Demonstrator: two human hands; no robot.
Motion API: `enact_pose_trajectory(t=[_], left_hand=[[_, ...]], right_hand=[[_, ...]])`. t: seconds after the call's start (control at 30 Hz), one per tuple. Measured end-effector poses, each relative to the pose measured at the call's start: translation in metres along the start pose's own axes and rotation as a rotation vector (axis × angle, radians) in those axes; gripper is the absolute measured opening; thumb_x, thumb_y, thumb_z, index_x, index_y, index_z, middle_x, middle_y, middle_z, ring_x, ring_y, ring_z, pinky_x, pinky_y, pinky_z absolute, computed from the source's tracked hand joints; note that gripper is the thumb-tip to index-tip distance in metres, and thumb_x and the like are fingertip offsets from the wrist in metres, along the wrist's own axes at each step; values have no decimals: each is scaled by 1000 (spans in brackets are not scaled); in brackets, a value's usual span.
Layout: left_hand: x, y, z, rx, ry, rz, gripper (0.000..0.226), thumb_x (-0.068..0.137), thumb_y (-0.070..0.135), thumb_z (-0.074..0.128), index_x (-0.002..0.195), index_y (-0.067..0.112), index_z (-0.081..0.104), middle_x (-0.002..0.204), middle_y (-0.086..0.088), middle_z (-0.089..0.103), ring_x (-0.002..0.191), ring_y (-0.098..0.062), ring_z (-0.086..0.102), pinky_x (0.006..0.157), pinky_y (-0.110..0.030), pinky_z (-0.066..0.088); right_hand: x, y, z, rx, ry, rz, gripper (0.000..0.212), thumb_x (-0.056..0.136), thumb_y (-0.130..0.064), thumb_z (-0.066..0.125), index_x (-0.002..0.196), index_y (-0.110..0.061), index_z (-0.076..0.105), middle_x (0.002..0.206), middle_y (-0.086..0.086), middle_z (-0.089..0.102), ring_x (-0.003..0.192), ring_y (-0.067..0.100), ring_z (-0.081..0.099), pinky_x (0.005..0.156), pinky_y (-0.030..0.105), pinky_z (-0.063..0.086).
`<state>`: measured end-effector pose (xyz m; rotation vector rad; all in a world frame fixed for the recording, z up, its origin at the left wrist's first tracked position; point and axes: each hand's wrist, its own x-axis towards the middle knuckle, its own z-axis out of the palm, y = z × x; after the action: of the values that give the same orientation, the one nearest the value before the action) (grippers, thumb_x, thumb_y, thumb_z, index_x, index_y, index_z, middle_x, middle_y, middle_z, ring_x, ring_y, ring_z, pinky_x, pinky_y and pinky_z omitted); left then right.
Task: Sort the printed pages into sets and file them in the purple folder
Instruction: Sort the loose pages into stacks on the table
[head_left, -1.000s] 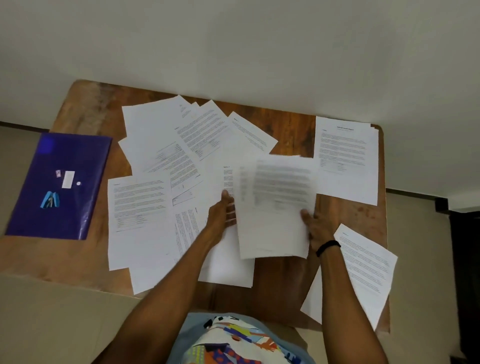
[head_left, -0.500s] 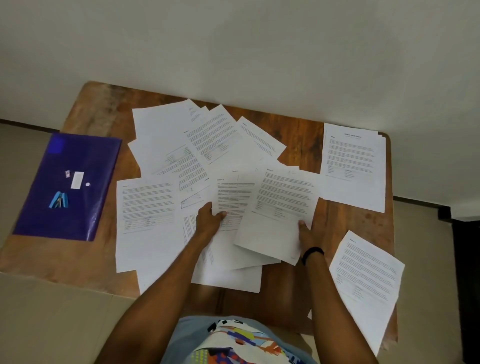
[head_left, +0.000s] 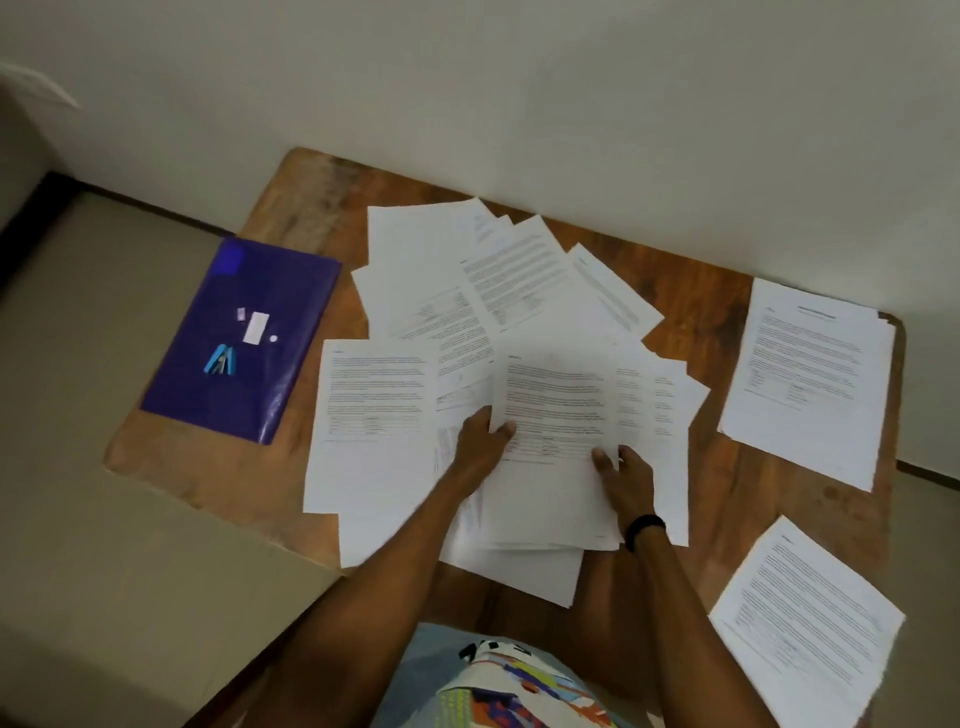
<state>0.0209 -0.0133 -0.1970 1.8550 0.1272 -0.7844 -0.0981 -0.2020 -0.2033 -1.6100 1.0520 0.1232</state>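
We see a brown wooden table (head_left: 701, 291) set against a pale wall, and a loose fan of white printed pages (head_left: 498, 280) spread over its middle, overlapping one another at different angles. Both hands meet at the near part of this fan, on one white sheet of printed text (head_left: 558, 410) that lies uppermost there. The left hand (head_left: 480, 441) grips the sheet's left edge, its thumb lying on the printed face while the other fingers are hidden beneath the paper. The right hand (head_left: 626, 478), with a black band (head_left: 645, 526) on its wrist, holds the sheet near its right edge with the thumb pressed on top; we cannot tell how its remaining fingers lie, as they are blurred and partly tucked behind the page. More sheets are stacked directly beneath the held one. Just left of the hands a single printed page (head_left: 374, 415) lies flat. At the far right a neat pile of printed pages with a heading (head_left: 805, 379) sits apart from the fan, and another separate set of pages (head_left: 805, 623) lies at the near right corner, hanging over the table's edge. The flat, glossy purple plastic folder (head_left: 270, 291) lies closed at the table's left end, well apart from the hands, and on it rest a small blue stapler (head_left: 222, 360) and a small white card (head_left: 255, 327).
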Motion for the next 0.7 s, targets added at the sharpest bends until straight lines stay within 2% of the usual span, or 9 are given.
enact_pose_trajectory(t=[0.07,0.13,0.27,0.33,0.4,0.47,0.57,0.63,0.7], left_hand=[[-7,-1,-11,-12,62,33,28,99,20,59,126,12,61,123,1,66,114,-19,62,95,-23,49],[-15,2,-26,-52,124,67,29,99,17,56,128,12,60,123,-3,66,114,-21,62,99,-34,51],[-33,-7,-80,-81,285,81,38,98,19,59,134,10,56,130,-4,63,119,-22,60,102,-38,51],[-44,-14,-114,-90,386,76,43,99,24,58,138,5,52,135,-11,60,121,-28,59,101,-43,52],[-57,-17,-151,-111,505,89,36,101,16,55,135,3,53,127,-11,64,112,-25,64,91,-35,56],[-69,-17,-188,-112,614,54,29,100,9,53,128,3,56,119,-10,66,105,-25,65,81,-29,55],[-73,-30,-235,-136,714,-36,23,99,9,54,121,4,59,118,-12,67,107,-31,64,84,-38,53],[-72,-38,-259,-155,758,-103,22,98,7,53,119,5,61,116,-9,67,106,-30,63,89,-40,52],[-71,-47,-278,-156,759,-146,22,97,5,53,117,8,62,113,-8,67,105,-30,63,88,-38,52]], right_hand=[[-3,-10,15,-36,61,10,34,97,-42,61,116,-14,65,115,1,67,105,21,63,99,41,51],[-5,-17,31,-39,192,16,37,101,-42,53,119,-12,63,112,-1,64,103,18,58,98,34,47],[-15,-27,77,-88,487,-89,25,104,-19,46,114,-4,63,108,15,66,103,31,60,88,31,42],[-23,-25,110,-227,488,-247,23,100,-7,50,118,-4,63,110,17,64,106,33,59,92,36,46],[-37,-18,149,-419,331,-452,31,95,-3,53,125,-6,61,117,16,65,112,32,60,100,41,46],[-54,-11,188,-678,21,-592,45,96,-14,46,140,-12,51,138,19,55,129,39,51,108,54,40],[-71,2,225,-1076,-386,-571,60,100,-47,36,157,-35,20,167,12,2,150,47,-2,114,73,4],[-71,9,230,-1229,-451,-551,72,98,-62,37,156,-43,1,162,6,-23,147,45,-23,110,76,-8],[-66,11,220,-1274,-437,-538,76,96,-68,35,155,-45,-7,161,4,-30,146,43,-27,109,76,-9]])
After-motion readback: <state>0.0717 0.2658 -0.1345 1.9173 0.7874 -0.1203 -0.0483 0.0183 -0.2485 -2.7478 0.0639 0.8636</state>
